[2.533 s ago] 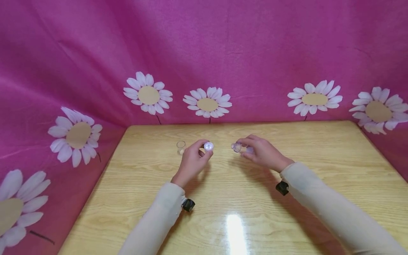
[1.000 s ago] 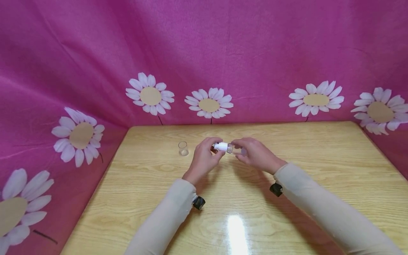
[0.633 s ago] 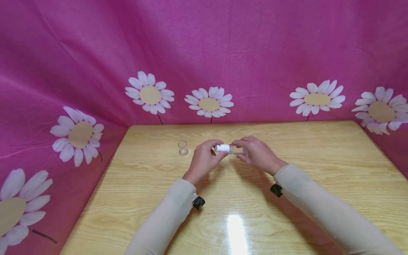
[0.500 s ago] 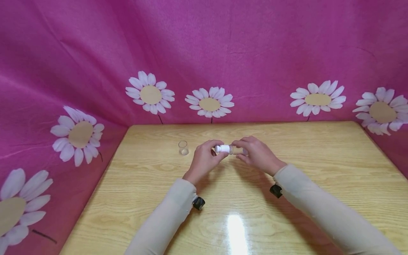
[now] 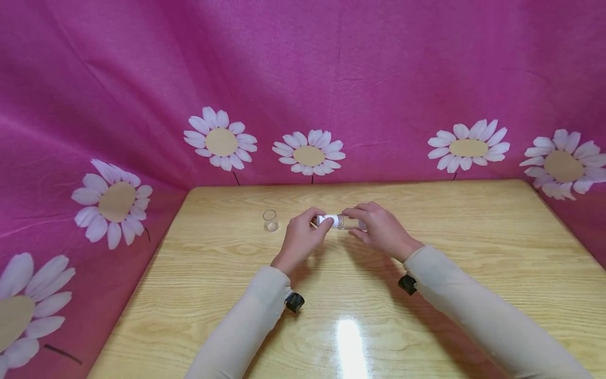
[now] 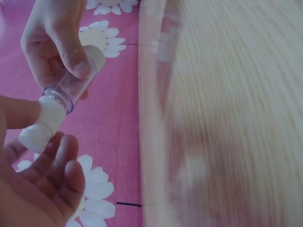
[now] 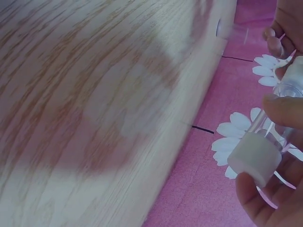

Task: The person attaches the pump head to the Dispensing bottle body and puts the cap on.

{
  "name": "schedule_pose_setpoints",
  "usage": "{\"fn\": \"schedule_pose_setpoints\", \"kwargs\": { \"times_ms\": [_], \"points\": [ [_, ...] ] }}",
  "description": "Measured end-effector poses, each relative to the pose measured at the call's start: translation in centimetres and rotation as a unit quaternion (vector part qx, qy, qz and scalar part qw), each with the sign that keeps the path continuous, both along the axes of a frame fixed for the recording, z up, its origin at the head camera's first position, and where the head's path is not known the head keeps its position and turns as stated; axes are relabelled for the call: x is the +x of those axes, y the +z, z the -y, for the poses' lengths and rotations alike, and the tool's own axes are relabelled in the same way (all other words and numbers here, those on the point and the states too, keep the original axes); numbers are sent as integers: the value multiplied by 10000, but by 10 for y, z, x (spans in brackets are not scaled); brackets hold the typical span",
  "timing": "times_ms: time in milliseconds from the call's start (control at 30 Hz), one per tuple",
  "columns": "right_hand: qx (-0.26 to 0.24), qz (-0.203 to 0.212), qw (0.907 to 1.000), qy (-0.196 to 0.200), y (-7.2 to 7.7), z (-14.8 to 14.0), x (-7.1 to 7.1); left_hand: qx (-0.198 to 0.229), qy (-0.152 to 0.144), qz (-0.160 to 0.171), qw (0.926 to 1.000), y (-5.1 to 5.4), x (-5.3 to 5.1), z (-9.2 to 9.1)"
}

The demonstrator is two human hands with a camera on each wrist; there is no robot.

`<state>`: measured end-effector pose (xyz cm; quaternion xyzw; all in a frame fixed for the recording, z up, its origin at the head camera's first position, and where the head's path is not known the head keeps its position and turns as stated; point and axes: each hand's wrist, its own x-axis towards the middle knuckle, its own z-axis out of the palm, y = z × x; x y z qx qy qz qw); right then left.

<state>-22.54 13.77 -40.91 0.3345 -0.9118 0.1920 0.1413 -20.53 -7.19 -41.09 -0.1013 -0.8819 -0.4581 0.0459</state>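
Note:
My left hand (image 5: 300,236) pinches a white stepped bottle top (image 6: 49,116) between thumb and fingers. My right hand (image 5: 382,231) grips a clear cylindrical bottle (image 6: 75,85), which lies sideways above the table. The top meets the bottle's rimmed mouth, as the left wrist view shows; how firmly they are joined I cannot tell. In the right wrist view a white section (image 7: 255,158) fills the bottle's far end, beside the right fingers. A small clear cup (image 5: 271,223) stands upright on the table, left of the left hand.
The wooden table (image 5: 213,295) has its back edge just beyond the hands. A pink cloth (image 5: 388,68) with large white daisies hangs behind and at the sides. A bright light reflection (image 5: 351,347) shows on the front of the table.
The hands, apart 2.5 seconds ago, have brought the white top and the clear bottle together. Since then the left thumb has shifted over the top, while the right hand stays nearly in place.

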Motion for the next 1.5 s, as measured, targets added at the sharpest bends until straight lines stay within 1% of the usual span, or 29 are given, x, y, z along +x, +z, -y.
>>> {"fn": "schedule_pose_setpoints", "kwargs": {
  "times_ms": [100,167,233,300,367,433,533,600,700,800,867,967,1067,1133,1200,1400,1500],
  "points": [
    [-17,22,10000,-4,1,0,0,37,-276,-169,9995,-2,0,2],
    [-36,34,10000,-9,2,0,0,77,-398,-294,9987,-3,0,2],
    [-42,61,10000,-28,2,0,0,77,-399,-391,9984,-3,0,2],
    [-21,112,9999,-56,2,0,0,95,-338,-389,9986,-3,1,1],
    [-11,176,9998,-90,1,0,0,100,-282,-332,9990,-3,1,1],
    [-4,206,9997,-97,1,0,0,51,-281,-208,9994,-3,1,1],
    [-28,168,9998,-50,1,2,0,162,-326,80,9993,-1,0,1],
    [-55,112,9999,-14,1,3,0,231,-302,274,9989,0,-2,1],
    [-74,92,9999,26,2,6,0,439,-109,431,9980,2,-3,-1],
    [-73,99,9999,24,3,8,0,515,192,489,9973,2,-4,-3],
    [-80,101,9999,-8,4,9,0,482,410,472,9969,4,-3,-4],
    [-74,109,9999,-28,3,9,0,320,657,530,9959,5,-3,-5],
    [-60,139,9999,-14,2,9,0,284,725,647,9949,5,-2,-5],
    [-44,150,9999,-8,2,9,0,309,682,672,9949,5,-1,-4],
    [-39,158,9999,-17,2,9,0,353,604,613,9957,4,-1,-3],
    [-78,199,9998,-42,3,9,1,627,90,250,9977,0,2,3],
    [-65,196,9998,-63,1,8,0,684,-42,192,9975,-2,3,4]
  ]
}}
